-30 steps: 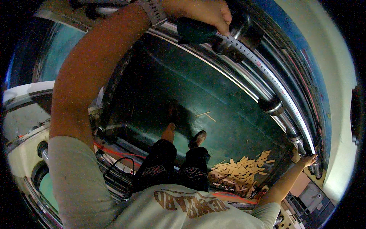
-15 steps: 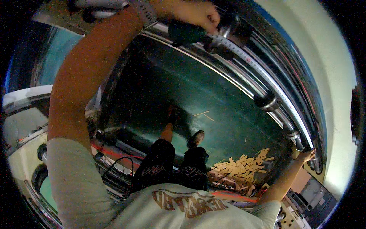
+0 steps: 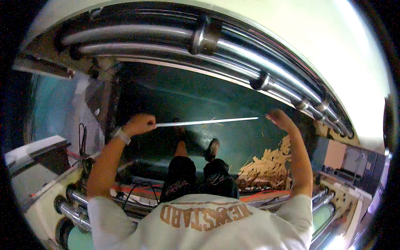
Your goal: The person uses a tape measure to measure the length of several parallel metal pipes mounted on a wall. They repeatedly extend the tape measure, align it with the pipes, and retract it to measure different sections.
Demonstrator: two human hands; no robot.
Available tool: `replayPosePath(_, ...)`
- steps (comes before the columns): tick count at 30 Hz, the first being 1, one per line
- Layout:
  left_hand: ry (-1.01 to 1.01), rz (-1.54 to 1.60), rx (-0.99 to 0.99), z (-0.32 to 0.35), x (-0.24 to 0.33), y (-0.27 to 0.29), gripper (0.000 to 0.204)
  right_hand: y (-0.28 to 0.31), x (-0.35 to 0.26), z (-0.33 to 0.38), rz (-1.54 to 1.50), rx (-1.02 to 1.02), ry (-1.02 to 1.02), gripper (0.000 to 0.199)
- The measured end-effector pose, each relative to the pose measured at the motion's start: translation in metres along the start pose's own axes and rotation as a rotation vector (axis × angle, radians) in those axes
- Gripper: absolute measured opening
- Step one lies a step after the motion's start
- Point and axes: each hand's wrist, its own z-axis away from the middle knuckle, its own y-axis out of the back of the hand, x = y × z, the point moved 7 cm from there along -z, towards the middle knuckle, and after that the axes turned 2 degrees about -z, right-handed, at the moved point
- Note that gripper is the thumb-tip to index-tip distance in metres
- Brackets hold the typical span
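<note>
My left hand (image 3: 141, 124) is closed around a tape measure, whose case is hidden in the fingers. Its pale blade (image 3: 187, 123) sticks out straight to the right over the dark green floor, ending in mid-air. My right hand (image 3: 280, 119) is a short way beyond the blade's free end, not touching it. Its fingers are loosely bent and apart, with nothing seen in them.
Ahead, shiny metal rollers (image 3: 166, 33) with dark collars curve across the machine below a pale cover (image 3: 291, 25). A heap of thin wooden strips (image 3: 264, 166) lies on the floor (image 3: 179, 91) at right. More rollers (image 3: 75, 214) are behind me.
Both hands have come back from the far rollers toward my body. The right hand has let go of the blade's end, and the extended blade has become shorter.
</note>
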Motion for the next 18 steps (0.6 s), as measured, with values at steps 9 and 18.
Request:
replayPosePath(9, 0.059, -0.148, 0.123, 0.066, -0.020, -0.003, 0.014, 0.050, -0.230, -0.001, -0.103, 0.601, 0.698, 0.017)
replayPosePath(18, -0.071, -0.111, 0.289, 0.044, 0.022, 0.053, 0.009, 0.045, -0.128, 0.035, -0.428, 1.097, 0.490, 0.023)
